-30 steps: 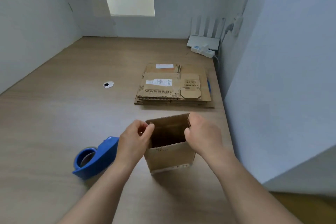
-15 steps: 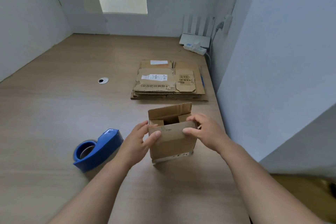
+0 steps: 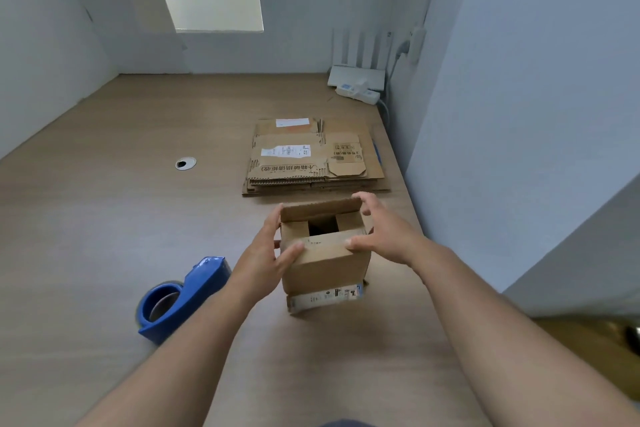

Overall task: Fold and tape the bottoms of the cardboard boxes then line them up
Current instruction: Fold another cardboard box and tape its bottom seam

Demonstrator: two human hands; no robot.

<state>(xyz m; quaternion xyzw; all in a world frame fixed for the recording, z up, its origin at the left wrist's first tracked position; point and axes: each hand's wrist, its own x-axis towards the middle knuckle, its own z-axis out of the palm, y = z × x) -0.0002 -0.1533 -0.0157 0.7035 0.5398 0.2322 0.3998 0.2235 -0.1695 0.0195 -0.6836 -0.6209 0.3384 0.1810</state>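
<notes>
L hand (image 3: 266, 253) grips box (image 3: 325, 267) side, thumb on near flap (image 3: 323, 246); R hand (image 3: 384, 232) spread wide, thumb pressing it. I'd fold far flap (image 3: 322, 210) flat, edges meeting, before taping.

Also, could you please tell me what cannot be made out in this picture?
Head view:
- cardboard box interior: dark, hidden by its flaps.
- its underside: hidden beneath it.
- flattened boxes label print: too small.
- blue tape dispenser roll: hidden by its casing.
- dark object, lower right: cut off by the edge.
</notes>
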